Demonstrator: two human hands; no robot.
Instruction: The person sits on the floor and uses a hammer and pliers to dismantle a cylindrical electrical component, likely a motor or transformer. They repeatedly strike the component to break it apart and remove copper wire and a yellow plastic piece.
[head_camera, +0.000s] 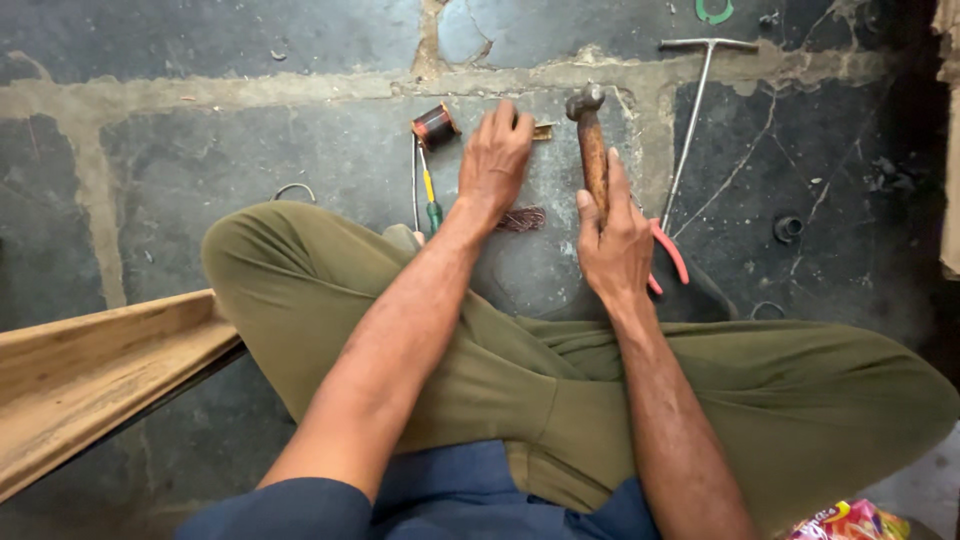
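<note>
My right hand (615, 240) grips the wooden handle of a hammer (591, 140), whose metal head rests on the stone floor just right of a small brass-coloured piece (542, 131). My left hand (495, 155) lies flat over that piece, fingers pressing it to the floor. A tangle of copper wire (521, 218) lies by my left wrist. A spool of copper wire (435, 126) stands to the left of my left hand.
A screwdriver with a yellow-green handle (430, 196) lies beside the spool. Red-handled pliers (668, 254) sit under my right hand. A long metal T-handled rod (692, 115) lies to the right. A wooden plank (95, 365) crosses at left. My crossed legs (480, 360) fill the foreground.
</note>
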